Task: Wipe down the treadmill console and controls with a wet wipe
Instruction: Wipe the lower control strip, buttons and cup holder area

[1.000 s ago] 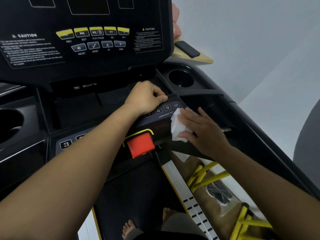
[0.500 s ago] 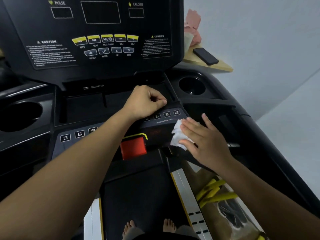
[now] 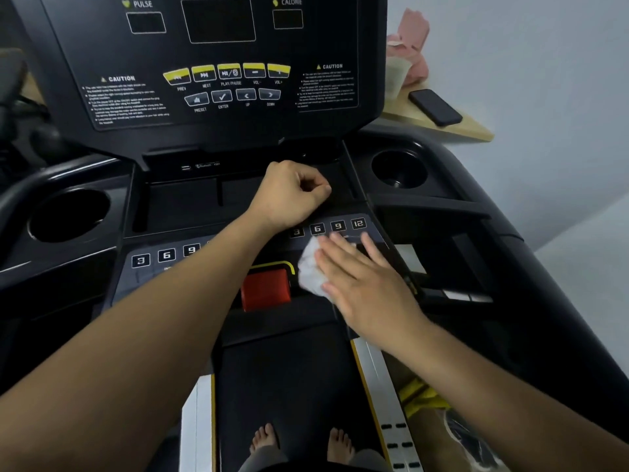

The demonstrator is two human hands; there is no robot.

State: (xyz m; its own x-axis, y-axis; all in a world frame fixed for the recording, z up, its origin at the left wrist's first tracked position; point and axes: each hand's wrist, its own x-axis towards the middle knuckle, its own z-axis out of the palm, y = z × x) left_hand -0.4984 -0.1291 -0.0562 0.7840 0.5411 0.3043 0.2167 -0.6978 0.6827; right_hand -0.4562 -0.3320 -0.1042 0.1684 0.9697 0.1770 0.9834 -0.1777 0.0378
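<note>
The black treadmill console (image 3: 218, 97) fills the upper view, with yellow media buttons (image 3: 228, 73) and dark display windows. Below it runs the control strip with numbered keys 3, 6, 9, 12 (image 3: 337, 226) on the right and another numbered key set (image 3: 166, 255) on the left. My right hand (image 3: 367, 284) lies flat, pressing a crumpled white wet wipe (image 3: 311, 267) against the strip just under the right-hand keys, beside the red safety key (image 3: 267, 289). My left hand (image 3: 292, 195) rests as a closed fist on the tray ledge above those keys, holding nothing visible.
Round cup holders sit at the left (image 3: 68, 216) and right (image 3: 398, 168) of the console. A wooden shelf (image 3: 469, 129) at the back right carries a black phone (image 3: 435, 107) and pink items. Bare feet (image 3: 265, 437) stand on the belt below.
My right hand has slid the wipe left and up along the control strip, closer to the red safety key. The left fist has stayed on the ledge; the view has tilted up.
</note>
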